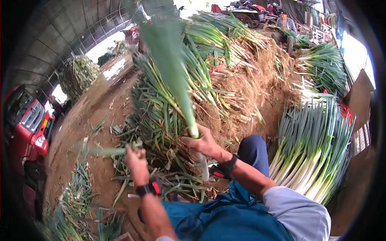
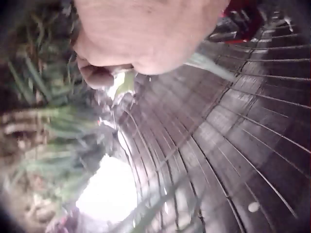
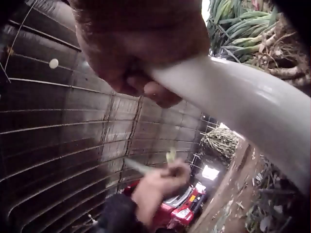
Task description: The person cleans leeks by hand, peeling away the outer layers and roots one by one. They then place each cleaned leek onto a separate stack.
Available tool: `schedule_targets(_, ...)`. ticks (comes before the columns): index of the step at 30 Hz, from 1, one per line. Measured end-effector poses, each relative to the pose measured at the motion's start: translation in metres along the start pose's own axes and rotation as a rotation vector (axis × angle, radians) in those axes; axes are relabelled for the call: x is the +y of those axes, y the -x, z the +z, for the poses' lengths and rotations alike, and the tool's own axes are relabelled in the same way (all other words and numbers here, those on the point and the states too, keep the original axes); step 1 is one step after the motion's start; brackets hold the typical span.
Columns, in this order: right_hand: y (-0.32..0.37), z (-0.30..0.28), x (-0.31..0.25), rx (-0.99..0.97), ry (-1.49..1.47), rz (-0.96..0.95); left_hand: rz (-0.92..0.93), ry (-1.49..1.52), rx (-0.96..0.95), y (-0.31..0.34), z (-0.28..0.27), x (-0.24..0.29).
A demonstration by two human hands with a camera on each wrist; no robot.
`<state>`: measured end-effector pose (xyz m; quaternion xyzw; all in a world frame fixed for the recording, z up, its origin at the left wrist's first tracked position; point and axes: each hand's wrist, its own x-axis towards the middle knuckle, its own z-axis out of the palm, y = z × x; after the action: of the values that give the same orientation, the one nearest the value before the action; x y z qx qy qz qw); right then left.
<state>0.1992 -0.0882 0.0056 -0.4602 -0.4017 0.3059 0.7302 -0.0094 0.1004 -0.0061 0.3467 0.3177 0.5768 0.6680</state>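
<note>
In the head view, my right hand point(image 1: 207, 143) grips a long green onion point(image 1: 175, 80) around its stalk. Its blurred green leaves point up and away, and the white end hangs below the fist. The smooth white stalk point(image 3: 243, 97) crosses the right wrist view, with fingers curled round it. Lower and to the left, my left hand point(image 1: 137, 164) pinches a torn green leaf point(image 1: 106, 151) that sticks out leftward. A pale piece of that leaf point(image 2: 124, 85) shows under the fingers in the left wrist view. The two hands are apart.
A large heap of green onions point(image 1: 161, 100) with dry roots lies ahead. Cleaned green onions point(image 1: 309, 152) stand bundled at my right. Leaf scraps point(image 1: 78, 197) cover the ground at left. Farther off are a red vehicle point(image 1: 32, 124) and a seated person point(image 1: 286, 30).
</note>
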Motion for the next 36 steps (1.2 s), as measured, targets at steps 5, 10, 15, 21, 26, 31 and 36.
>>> schedule_targets(5, -0.026, -0.030, -0.003, -0.082, -0.365, 0.028, -0.248, -0.338, -0.103, 0.010, 0.015, 0.014)
schedule_targets(10, -0.049, -0.060, -0.026, 0.175, -0.139, -0.083, -0.195, -0.730, -0.318, 0.028, 0.022, -0.022)
schedule_targets(15, -0.032, -0.147, -0.150, 0.403, -0.028, -0.504, -0.190, -0.830, -0.549, 0.032, 0.043, -0.102)
schedule_targets(21, 0.130, -0.325, -0.272, 1.101, 0.649, -0.422, -0.297, -0.890, -0.943, 0.073, 0.099, -0.154)
schedule_targets(26, 0.353, -0.401, -0.285, 1.487, 0.471, -0.191, -0.379, -0.916, -1.005, 0.063, 0.084, -0.197)
schedule_targets(31, 0.481, -0.424, -0.213, 1.698, 0.779, 0.182, -0.323, -1.113, -1.100, 0.067, 0.081, -0.211)
schedule_targets(36, 0.523, -0.477, -0.141, 1.610, 0.761, 0.332, -0.423, -1.152, -1.020, 0.078, 0.077, -0.199)
